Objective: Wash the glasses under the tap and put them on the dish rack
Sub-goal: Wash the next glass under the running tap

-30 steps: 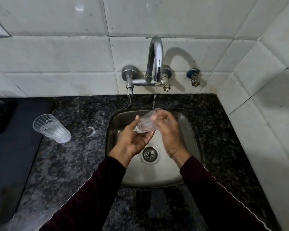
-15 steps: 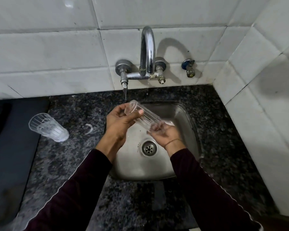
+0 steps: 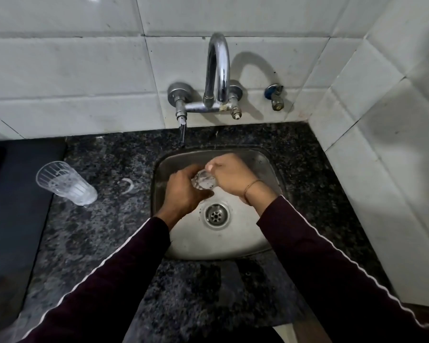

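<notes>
Item: I am seeing both hands working over the sink (image 3: pixel 265 243). The left hand (image 3: pixel 183 191) is curling its grip round a clear glass (image 3: pixel 203 180); the right hand (image 3: pixel 233 177) is clamping its far end, so the glass is lying between them above the drain (image 3: pixel 216 215). A second glass (image 3: pixel 66 183) is standing on the bench (image 3: pixel 104 231), well left. The tap (image 3: pixel 217 70) is hanging behind.

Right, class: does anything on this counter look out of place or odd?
Little stands out. The second glass stands on the counter at the dark mat's edge. A small pale curved scrap lies on the granite beside it; what it is cannot be told.
</notes>
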